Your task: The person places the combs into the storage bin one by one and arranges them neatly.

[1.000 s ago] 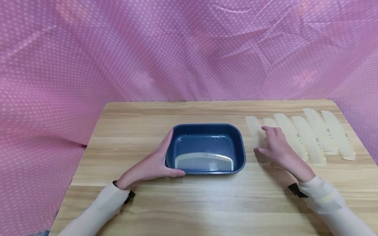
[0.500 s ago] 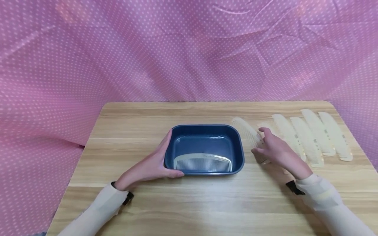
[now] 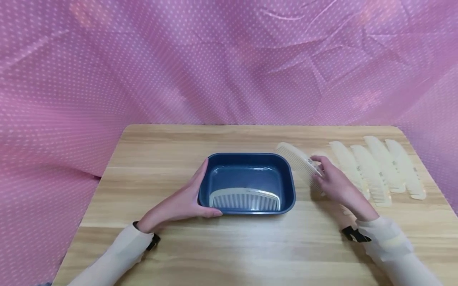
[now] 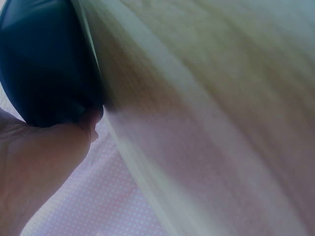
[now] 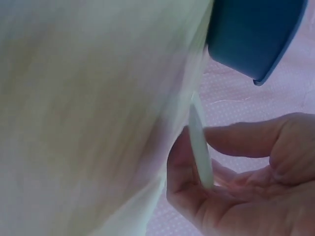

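Note:
In the head view a deep blue rectangular box (image 3: 247,173) sits on the table. My left hand (image 3: 180,202) grips its left end, the thumb along the front rim; the left wrist view shows the hand against the box's dark wall (image 4: 49,64). One pale comb (image 3: 245,193) lies inside near the front wall, teeth toward me. To the right of the box, my right hand (image 3: 334,180) pinches another pale comb (image 3: 298,158) between thumb and fingers, tilted with its far end near the box's back right corner. The right wrist view shows this comb (image 5: 200,147) edge-on.
Several more pale combs (image 3: 379,165) lie side by side, slanted, on the right of the wooden table (image 3: 229,250). Another comb (image 3: 347,209) is mostly hidden under the right hand. Pink dotted cloth (image 3: 214,59) hangs behind the table and at its sides.
The right hand has taken hold of the leftmost comb, which has turned and shifted left toward the box. The left hand keeps its grip on the box.

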### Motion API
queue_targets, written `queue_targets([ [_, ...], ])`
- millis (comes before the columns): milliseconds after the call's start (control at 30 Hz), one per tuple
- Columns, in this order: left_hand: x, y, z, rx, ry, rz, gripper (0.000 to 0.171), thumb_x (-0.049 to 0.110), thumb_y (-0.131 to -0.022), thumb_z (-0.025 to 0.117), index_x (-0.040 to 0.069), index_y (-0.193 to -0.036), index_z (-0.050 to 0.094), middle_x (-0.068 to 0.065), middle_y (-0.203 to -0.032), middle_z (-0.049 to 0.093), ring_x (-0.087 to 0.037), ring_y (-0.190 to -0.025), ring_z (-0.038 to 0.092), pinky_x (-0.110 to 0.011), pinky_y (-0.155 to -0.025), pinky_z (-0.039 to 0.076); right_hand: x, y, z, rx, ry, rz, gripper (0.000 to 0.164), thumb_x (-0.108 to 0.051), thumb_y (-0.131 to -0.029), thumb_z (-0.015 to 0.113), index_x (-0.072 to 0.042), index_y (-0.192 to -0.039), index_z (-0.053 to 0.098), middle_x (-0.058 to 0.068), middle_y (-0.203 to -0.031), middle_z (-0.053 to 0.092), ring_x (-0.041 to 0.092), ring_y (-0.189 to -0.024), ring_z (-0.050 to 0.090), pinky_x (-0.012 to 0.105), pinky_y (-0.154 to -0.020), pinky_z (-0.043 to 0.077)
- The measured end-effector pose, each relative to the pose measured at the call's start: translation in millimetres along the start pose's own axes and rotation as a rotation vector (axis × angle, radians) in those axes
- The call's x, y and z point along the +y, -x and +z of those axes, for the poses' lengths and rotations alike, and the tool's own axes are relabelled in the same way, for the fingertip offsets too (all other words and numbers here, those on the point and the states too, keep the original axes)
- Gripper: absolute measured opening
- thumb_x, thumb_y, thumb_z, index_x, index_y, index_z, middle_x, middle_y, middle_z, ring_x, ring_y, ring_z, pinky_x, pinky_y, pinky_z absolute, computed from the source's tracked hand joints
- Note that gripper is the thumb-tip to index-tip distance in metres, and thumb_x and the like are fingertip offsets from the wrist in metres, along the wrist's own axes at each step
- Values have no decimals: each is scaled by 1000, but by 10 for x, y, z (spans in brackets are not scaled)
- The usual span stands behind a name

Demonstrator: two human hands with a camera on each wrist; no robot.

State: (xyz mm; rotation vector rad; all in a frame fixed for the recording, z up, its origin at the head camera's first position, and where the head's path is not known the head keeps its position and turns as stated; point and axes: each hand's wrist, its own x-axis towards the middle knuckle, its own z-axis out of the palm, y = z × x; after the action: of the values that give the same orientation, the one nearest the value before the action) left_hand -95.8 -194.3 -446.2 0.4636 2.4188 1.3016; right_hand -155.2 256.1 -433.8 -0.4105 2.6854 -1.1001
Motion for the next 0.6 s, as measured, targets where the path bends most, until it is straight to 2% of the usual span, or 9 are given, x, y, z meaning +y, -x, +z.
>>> queue_targets([
  [167, 7, 9, -3, 8, -14, -1, 149, 47, -79, 99, 45, -171, -17, 12, -180, -7, -24, -164, 13, -65, -123, 29, 5, 34, 16, 21, -137, 21, 54, 10, -108, 52, 12, -157, 32, 31, -113, 58, 31, -90, 61, 31, -62, 55],
  [300, -2, 4, -6, 9, -15, 14, 148, 47, -80, 99, 46, -170, -18, 13, -180, -9, -22, -164, 10, -64, -124, 27, 3, 40, -14, 37, -201, 35, 54, 8, -110, 48, 12, -161, 28, 33, -119, 56, 33, -98, 62, 30, -69, 58],
  [533, -2, -16, 1, 4, -7, 21, 147, 46, -80, 99, 47, -170, -18, 14, -180, -8, -20, -164, 10, -64, -124, 26, -22, 47, -72, 101, -351, 81, 54, 5, -111, 48, 5, -163, 34, 27, -128, 53, 14, -100, 59, 25, -76, 56],
  [600, -1, -7, -4, 1, -5, 23, 147, 46, -80, 99, 47, -170, -18, 14, -180, -9, -21, -164, 10, -65, -124, 26, -40, 40, -75, 106, -387, 92, 54, 5, -111, 48, 4, -164, 34, 25, -129, 52, 12, -102, 59, 24, -79, 56],
])
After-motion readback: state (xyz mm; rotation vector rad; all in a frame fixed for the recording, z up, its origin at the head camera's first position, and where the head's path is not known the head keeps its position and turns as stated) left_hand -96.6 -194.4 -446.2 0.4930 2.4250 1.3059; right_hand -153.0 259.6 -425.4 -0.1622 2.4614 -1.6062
